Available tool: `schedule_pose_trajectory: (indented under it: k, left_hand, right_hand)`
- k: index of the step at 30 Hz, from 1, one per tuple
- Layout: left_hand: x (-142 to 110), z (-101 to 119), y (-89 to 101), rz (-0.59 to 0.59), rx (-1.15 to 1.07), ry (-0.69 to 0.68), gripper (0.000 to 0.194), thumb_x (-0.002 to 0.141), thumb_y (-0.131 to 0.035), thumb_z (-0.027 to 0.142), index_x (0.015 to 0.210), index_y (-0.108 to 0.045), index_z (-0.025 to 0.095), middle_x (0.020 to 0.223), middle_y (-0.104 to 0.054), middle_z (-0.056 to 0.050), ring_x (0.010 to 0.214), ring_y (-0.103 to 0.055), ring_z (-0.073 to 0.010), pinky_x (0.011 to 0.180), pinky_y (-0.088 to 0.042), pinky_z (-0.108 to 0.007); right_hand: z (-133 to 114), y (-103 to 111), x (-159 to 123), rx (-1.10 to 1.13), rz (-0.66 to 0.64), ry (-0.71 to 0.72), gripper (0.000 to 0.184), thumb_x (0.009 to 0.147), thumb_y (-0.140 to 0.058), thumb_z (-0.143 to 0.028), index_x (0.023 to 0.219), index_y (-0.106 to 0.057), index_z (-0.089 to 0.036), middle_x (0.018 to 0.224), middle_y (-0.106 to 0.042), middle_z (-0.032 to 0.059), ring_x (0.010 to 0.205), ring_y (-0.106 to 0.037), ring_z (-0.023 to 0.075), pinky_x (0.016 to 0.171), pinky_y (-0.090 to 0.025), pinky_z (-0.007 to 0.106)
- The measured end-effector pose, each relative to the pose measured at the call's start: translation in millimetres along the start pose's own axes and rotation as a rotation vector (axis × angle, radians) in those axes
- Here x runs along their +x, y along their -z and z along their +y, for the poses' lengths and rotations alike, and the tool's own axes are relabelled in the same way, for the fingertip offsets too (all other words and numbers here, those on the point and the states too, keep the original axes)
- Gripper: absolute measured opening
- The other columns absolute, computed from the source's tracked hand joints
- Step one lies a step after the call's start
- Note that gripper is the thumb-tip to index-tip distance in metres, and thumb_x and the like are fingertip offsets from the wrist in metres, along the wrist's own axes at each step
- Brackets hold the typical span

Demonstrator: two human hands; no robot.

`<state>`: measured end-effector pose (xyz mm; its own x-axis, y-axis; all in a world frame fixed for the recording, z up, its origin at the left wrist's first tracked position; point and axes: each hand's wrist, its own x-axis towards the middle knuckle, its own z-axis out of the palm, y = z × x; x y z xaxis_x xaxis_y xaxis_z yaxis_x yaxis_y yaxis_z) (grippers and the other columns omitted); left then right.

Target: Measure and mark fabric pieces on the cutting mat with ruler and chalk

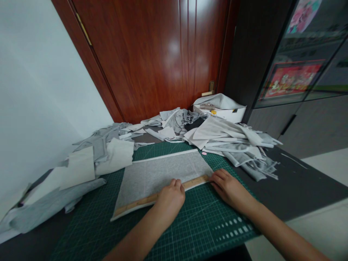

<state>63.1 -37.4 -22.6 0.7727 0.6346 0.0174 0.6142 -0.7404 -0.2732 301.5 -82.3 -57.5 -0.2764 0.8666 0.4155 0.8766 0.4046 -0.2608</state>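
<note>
A rectangular piece of grey fabric (pixel 163 168) lies flat on a green cutting mat (pixel 187 224), with white strips along its far and near edges. A wooden ruler (pixel 136 203) runs along the near edge, just inside the white strip. My left hand (pixel 171 199) is closed at the middle of the ruler, its fingers curled over ruler and fabric edge. At the ruler's right end, my right hand (pixel 227 186) pinches the fabric corner. The fingertips of both hands are partly hidden, so their exact grip does not show.
Grey and white fabric pieces lie in a heap (pixel 228 134) at the back right and along the wall (pixel 81 166) at left. Behind the right heap stands a white box (pixel 231 113). A small pink piece (pixel 204 153) sits near the mat's far edge, and a wooden door (pixel 146 54) stands behind.
</note>
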Motion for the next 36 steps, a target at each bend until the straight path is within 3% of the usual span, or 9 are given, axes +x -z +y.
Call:
schedule_pose_trajectory:
  k: [12, 21, 32, 36]
  left_hand:
    - [2.8, -1.4, 10.1, -0.045, -0.004, -0.01, 0.024, 0.087, -0.047, 0.001, 0.099, -0.067, 0.006, 0.097, -0.066, -0.016, 0.093, -0.062, -0.0245, 0.069, -0.055, -0.032]
    - [6.9, -1.3, 3.1, -0.022, 0.033, -0.034, 0.02, 0.086, -0.051, 0.004, 0.099, -0.066, 0.006, 0.095, -0.065, -0.015, 0.091, -0.062, -0.0246, 0.068, -0.053, -0.032]
    - [6.2, -2.5, 1.9, 0.002, 0.04, -0.028, 0.02, 0.086, -0.051, 0.005, 0.098, -0.067, 0.007, 0.096, -0.066, -0.014, 0.09, -0.062, -0.0243, 0.069, -0.054, -0.032]
    - [7.4, -3.9, 3.7, -0.003, 0.019, -0.024, 0.019, 0.086, -0.052, 0.007, 0.096, -0.068, 0.008, 0.094, -0.066, -0.014, 0.09, -0.063, -0.025, 0.072, -0.054, -0.034]
  right_hand:
    - [-7.7, 3.4, -1.6, -0.078, -0.008, 0.098, 0.022, 0.095, -0.042, -0.019, 0.101, -0.064, -0.018, 0.096, -0.063, 0.0092, 0.092, -0.055, 0.0224, 0.084, -0.05, 0.038]
    - [-13.2, -1.9, -2.7, -0.175, -0.001, 0.168, 0.025, 0.093, -0.046, -0.016, 0.112, -0.062, -0.015, 0.096, -0.061, 0.0102, 0.089, -0.055, 0.0213, 0.08, -0.052, 0.037]
    - [-32.0, -20.2, -10.8, -0.354, 0.061, 0.156, 0.031, 0.088, -0.047, -0.007, 0.115, -0.061, -0.005, 0.111, -0.062, 0.0153, 0.106, -0.053, 0.0275, 0.096, -0.047, 0.043]
    - [-36.9, -25.3, -9.5, -0.393, 0.087, 0.151, 0.032, 0.086, -0.047, -0.006, 0.115, -0.06, -0.002, 0.112, -0.061, 0.0173, 0.104, -0.054, 0.0286, 0.095, -0.047, 0.045]
